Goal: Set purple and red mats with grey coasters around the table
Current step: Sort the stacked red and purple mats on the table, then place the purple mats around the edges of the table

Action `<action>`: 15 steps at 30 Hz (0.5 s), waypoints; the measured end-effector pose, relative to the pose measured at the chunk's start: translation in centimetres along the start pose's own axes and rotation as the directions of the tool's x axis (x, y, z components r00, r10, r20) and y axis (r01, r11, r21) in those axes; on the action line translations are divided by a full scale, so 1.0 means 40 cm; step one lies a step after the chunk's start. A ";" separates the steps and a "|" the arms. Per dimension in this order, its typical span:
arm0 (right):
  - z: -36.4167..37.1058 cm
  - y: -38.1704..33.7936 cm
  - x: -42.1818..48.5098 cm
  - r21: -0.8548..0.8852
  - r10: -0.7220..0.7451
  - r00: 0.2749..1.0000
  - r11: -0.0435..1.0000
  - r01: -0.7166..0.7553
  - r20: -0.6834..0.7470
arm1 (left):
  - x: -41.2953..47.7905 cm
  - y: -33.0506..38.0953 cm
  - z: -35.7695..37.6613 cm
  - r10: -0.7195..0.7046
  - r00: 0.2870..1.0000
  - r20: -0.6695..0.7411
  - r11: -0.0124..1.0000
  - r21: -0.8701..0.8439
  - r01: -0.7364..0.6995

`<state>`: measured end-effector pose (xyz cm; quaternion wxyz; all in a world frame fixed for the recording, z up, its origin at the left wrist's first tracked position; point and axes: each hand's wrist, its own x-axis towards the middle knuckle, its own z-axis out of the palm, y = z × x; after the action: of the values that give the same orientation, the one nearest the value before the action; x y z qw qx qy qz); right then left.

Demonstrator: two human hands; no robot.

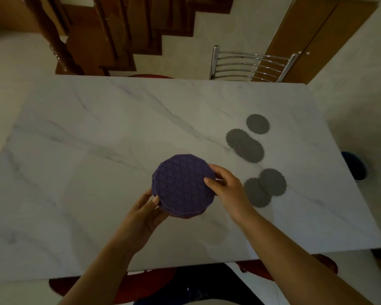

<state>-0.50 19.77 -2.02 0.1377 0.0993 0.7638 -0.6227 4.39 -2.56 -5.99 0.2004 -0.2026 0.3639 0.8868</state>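
Observation:
A stack of round purple mats [182,184] with a star lattice pattern is held above the white marble table [97,133]. My left hand [144,211] grips the stack's lower left edge from beneath. My right hand [221,183] pinches the right edge, thumb on the top mat. Only purple shows on the stack; no red mat is visible. Grey scalloped coasters lie to the right: a single one [257,123], an overlapping pile [245,145], and an overlapping pair [265,187] close to my right wrist.
A metal-backed chair [250,62] stands at the table's far side, with a red seat edge [150,76] beside it. Red chair seats [141,282] sit under the near edge. A wooden staircase [110,34] rises behind, and a dark blue object [356,165] lies on the floor at right.

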 end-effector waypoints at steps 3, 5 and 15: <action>-0.003 -0.013 -0.028 -0.061 -0.028 1.000 0.998 0.028 0.003 | 0.000 0.007 0.004 -0.032 0.999 0.032 0.999 0.027 0.031; -0.007 -0.012 -0.042 -0.070 -0.027 0.999 0.997 0.024 -0.035 | 0.000 0.013 0.007 -0.053 0.997 0.062 0.996 0.071 0.049; -0.051 0.040 -0.131 0.037 0.035 0.971 0.999 -0.027 -0.235 | 0.012 -0.020 0.028 -0.136 0.988 0.079 0.972 0.201 0.117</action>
<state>4.79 22.21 -1.38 0.0541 0.1866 0.7626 -0.6170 4.15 -1.11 -5.95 0.2921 -0.1634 0.4262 0.8404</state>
